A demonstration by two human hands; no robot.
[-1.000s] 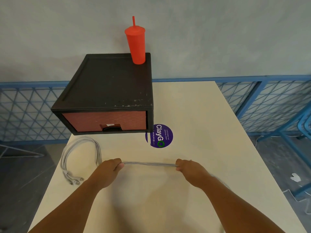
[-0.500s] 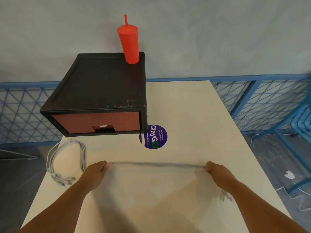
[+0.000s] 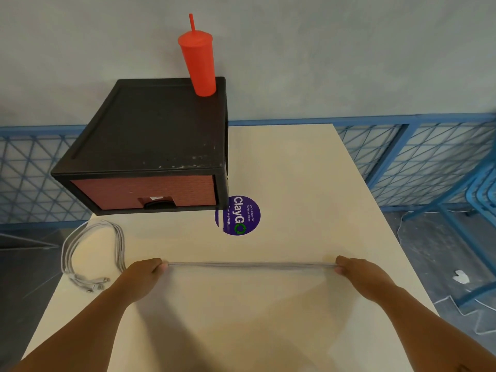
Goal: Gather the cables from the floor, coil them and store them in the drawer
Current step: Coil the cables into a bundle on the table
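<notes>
A grey cable [image 3: 249, 264] is stretched taut and level just above the cream table [image 3: 295, 183]. My left hand [image 3: 142, 275] pinches its left end and my right hand [image 3: 359, 275] pinches its right end. A second bundle of pale grey cables [image 3: 91, 251] lies looped at the table's left edge, plugs toward me, untouched. The black drawer unit [image 3: 155, 130] stands at the back left of the table; its red-brown drawer front [image 3: 145, 191] is closed.
A red tumbler with a straw [image 3: 200, 60] stands on the unit's back right corner. A purple round sticker [image 3: 239, 216] lies flat on the table. Blue mesh railing [image 3: 418, 157] runs behind and right. White cables [image 3: 461, 307] trail on the grey floor at right.
My hands have drawn apart, the right one moving rightward, so the cable between them is now a much longer, straight span. The looped bundle has not moved.
</notes>
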